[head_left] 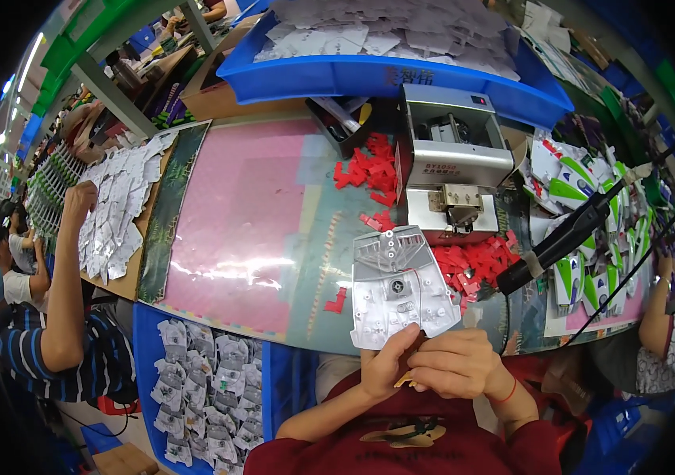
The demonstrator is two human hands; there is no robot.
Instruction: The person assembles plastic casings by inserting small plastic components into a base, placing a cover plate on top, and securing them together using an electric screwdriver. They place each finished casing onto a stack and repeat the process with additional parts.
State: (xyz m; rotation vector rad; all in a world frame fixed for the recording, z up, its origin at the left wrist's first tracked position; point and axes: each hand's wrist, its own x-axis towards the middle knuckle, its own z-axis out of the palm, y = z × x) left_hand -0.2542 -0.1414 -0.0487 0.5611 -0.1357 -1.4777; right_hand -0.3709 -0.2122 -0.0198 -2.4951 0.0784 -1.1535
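Note:
A silvery-grey plastic housing half (398,294), its inner side with screw posts and a round centre part facing up, is tilted over the near edge of the table. My left hand (387,362) grips its near edge, thumb on top. Close beside it, my right hand (456,362) is closed, its fingers curled by the same edge. A small yellow piece (405,379) shows at the right fingertips; most of it is hidden. Past the housing, loose red plastic pieces (476,265) lie around a grey metal bench machine (456,150).
A blue bin (314,85) of pale flat parts spans the back. Another blue bin (141,356), lower left, holds more housings. Right of the machine, a black rod-shaped tool (559,237) slants before white-and-green shells (583,269). Co-workers sit left (60,340) and right (662,340).

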